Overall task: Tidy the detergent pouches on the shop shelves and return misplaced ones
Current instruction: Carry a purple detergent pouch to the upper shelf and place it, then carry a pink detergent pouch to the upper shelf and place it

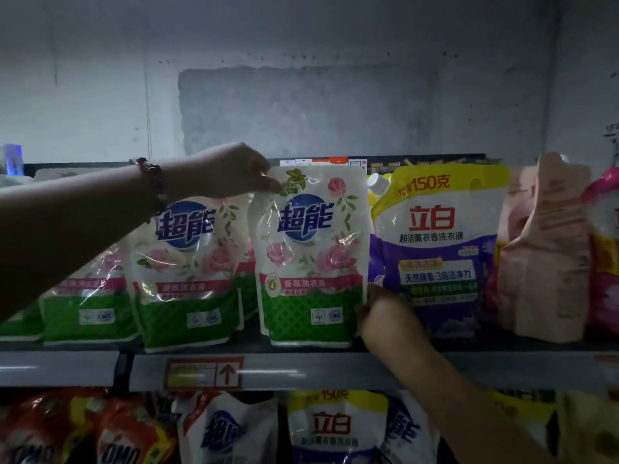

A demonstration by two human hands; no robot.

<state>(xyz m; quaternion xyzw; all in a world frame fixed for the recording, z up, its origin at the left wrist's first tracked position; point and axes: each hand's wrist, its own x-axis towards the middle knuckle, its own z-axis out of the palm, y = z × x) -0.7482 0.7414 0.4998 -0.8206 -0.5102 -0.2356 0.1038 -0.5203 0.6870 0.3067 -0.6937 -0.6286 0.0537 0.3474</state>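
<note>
At frame centre, a rose-print detergent pouch (311, 256) stands upright on the shelf (301, 366) — the left hand (231, 172) pinches its top left corner, the right hand (378, 313) grips its lower right edge, beside a purple pouch (435, 249).

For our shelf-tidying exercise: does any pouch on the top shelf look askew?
Yes. The green rose pouches at far left lean back and overlap instead of standing upright, unlike the rose pouch both hands steady. The peach pouch looks crumpled.
</note>
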